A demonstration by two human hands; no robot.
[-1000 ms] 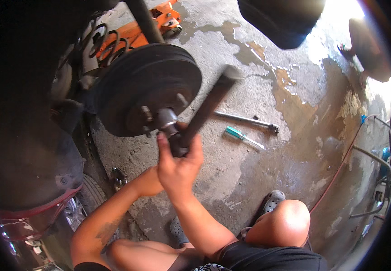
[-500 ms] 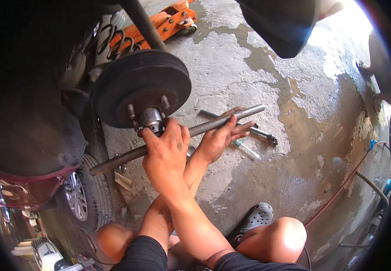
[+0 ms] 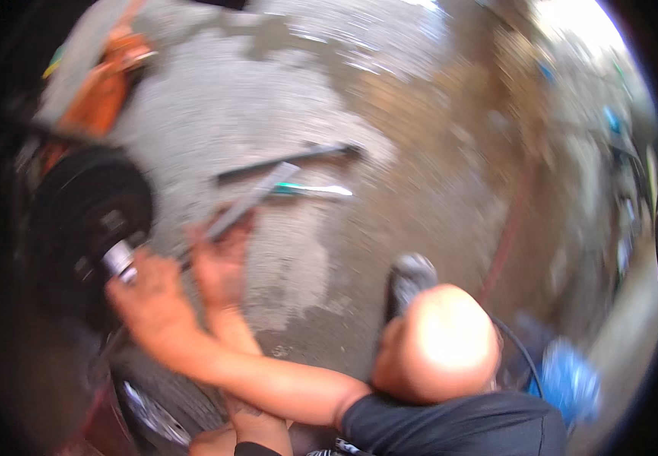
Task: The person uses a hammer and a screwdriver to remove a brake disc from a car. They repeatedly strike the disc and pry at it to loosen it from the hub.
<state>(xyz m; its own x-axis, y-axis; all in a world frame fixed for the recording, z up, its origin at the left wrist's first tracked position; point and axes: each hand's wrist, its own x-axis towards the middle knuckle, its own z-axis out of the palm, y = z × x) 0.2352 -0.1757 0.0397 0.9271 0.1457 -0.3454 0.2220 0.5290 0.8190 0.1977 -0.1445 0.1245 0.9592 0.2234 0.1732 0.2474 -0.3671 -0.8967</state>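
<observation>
My forearms cross, the right one over the left. My right hand (image 3: 154,298) is closed around the steel bar (image 3: 256,199) near a shiny socket (image 3: 120,261), which sits at the centre of a dark brake drum (image 3: 89,201). With the bar lying across its palm, my left hand (image 3: 222,262) holds it farther along; these fingers are blurred. The bar's free end points up and to the right. Beyond it on the floor lie a dark metal rod (image 3: 287,161) and a screwdriver-like tool (image 3: 313,189) with a green handle.
An orange floor jack (image 3: 104,87) stands at the upper left. A wheel (image 3: 154,410) is at the lower left, by the car body. A reddish hose (image 3: 507,243) runs over the wet concrete at right, near a blue plastic bag (image 3: 568,380).
The view has swung right, so drum and hands appear farther left, with motion blur. The bar's visible end now points more steeply upward. Both hands stay at the bar.
</observation>
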